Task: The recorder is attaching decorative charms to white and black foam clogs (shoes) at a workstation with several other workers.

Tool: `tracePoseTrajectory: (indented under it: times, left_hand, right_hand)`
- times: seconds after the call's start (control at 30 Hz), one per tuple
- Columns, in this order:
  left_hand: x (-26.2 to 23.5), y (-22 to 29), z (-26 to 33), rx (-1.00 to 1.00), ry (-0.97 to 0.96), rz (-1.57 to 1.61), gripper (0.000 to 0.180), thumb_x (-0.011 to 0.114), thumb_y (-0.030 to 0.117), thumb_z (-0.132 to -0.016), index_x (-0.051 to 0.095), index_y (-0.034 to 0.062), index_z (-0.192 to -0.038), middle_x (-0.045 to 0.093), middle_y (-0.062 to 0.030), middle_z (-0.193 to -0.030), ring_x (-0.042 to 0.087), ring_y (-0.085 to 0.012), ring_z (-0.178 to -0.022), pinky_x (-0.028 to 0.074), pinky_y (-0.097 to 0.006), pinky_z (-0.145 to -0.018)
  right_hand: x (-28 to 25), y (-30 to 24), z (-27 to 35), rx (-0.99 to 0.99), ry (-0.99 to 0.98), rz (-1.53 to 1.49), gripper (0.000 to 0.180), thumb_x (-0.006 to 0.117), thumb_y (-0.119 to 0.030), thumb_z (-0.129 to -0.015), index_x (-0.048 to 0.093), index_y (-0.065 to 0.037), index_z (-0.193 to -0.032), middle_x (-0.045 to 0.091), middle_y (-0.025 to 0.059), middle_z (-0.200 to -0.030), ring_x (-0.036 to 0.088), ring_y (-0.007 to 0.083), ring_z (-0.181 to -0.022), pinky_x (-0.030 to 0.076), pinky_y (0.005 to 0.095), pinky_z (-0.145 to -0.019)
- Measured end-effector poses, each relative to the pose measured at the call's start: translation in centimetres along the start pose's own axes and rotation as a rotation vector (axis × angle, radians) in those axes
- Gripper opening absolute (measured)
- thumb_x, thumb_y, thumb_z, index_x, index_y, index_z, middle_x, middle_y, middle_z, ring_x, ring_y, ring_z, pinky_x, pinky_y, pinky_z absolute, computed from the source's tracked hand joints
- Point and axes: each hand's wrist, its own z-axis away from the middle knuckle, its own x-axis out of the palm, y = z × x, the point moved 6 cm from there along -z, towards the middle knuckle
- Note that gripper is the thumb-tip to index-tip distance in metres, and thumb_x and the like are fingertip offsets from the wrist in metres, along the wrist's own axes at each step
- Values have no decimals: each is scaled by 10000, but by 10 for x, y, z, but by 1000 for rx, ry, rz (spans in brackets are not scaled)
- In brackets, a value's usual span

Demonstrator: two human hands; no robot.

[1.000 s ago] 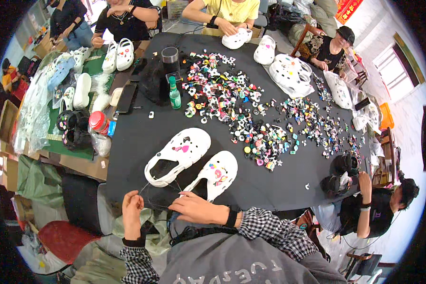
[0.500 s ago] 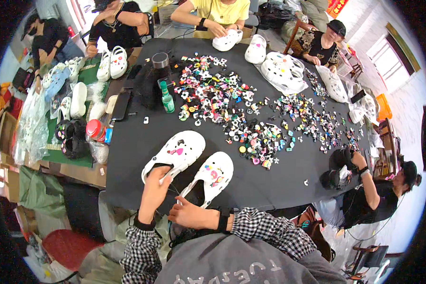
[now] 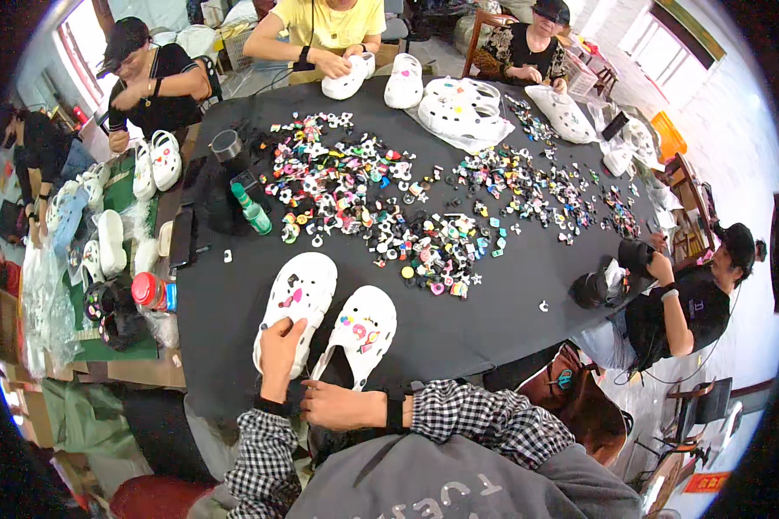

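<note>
Two white clogs [image 3: 306, 278] stand side by side at the near edge of the black table, toes pointing away from me. Pink and dark charms sit on the left clog's top; colourful ones decorate the right clog [image 3: 374, 313]. My left hand [image 3: 280, 346] grips the left clog around its opening, thumb and fingers on its upper. Behind the right clog's heel, my right hand [image 3: 344, 405] is closed, its fingertips pinched close to the clog's rear edge. What those fingers hold is too small to make out.
Heaps of small shoe charms [image 3: 342, 177] spread over the black table [image 3: 485, 333]. A green bottle [image 3: 251, 209] lies left of them. More white clogs [image 3: 460, 111] sit at the far side. Co-workers sit around; one handles a black shoe [image 3: 636, 253] at right.
My view has shifted, and the clogs now point more straight away from me. The left hand has gone from inside the left clog's opening to gripping its upper. My right hand stays closed.
</note>
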Motion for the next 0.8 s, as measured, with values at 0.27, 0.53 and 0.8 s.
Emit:
tracePoseTrajectory:
  times: [0.27,0.53,0.8]
  left_hand:
    - [14,8,16,183,134,-83,379,625,143,-880,354,-24,-676,299,-76,-590,311,-127,-582,281,-327,-538]
    - [37,-9,20,-60,64,292,323,535,235,-962,481,-36,-794,454,-57,-705,385,-144,-674,350,-327,-632]
    - [22,-15,-1,-270,42,123,401,540,344,-966,584,-33,-835,531,-34,-774,441,-133,-734,377,-285,-678]
  right_hand:
    - [-74,46,24,121,-19,-669,301,634,-182,-815,614,14,-1043,617,168,-986,591,345,-953,480,429,-832]
    - [-145,177,98,750,359,-642,241,556,-136,-920,630,-5,-1108,668,130,-1050,647,237,-953,510,335,-829]
    - [-134,273,124,936,373,-579,198,560,-129,-911,654,-21,-1048,681,133,-969,662,261,-889,520,354,-788]
